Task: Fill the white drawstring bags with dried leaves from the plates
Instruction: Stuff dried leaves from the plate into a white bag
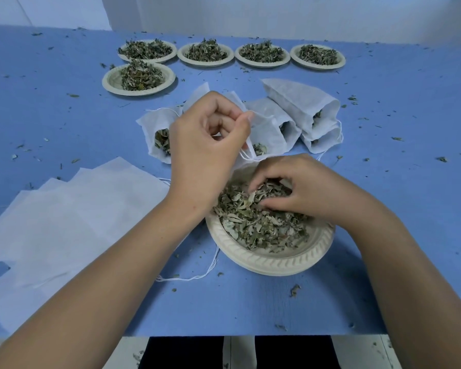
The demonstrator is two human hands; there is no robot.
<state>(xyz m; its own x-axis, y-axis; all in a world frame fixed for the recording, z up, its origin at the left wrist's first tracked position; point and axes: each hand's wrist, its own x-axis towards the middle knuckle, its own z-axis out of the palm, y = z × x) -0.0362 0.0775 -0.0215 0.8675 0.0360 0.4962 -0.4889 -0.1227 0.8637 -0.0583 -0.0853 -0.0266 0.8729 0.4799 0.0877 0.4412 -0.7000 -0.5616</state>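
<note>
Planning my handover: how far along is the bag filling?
Done: several white drawstring bags lie behind, leaves inside. In hand: the left hand pinches one bag open while the right hand gathers dried leaves from the near cream ridged plate. Left: flat empty bags stacked left, and five heaped plates at the back.

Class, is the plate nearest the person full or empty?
Partly full: dried leaves cover most of the near plate; the right hand grasps some.
</note>
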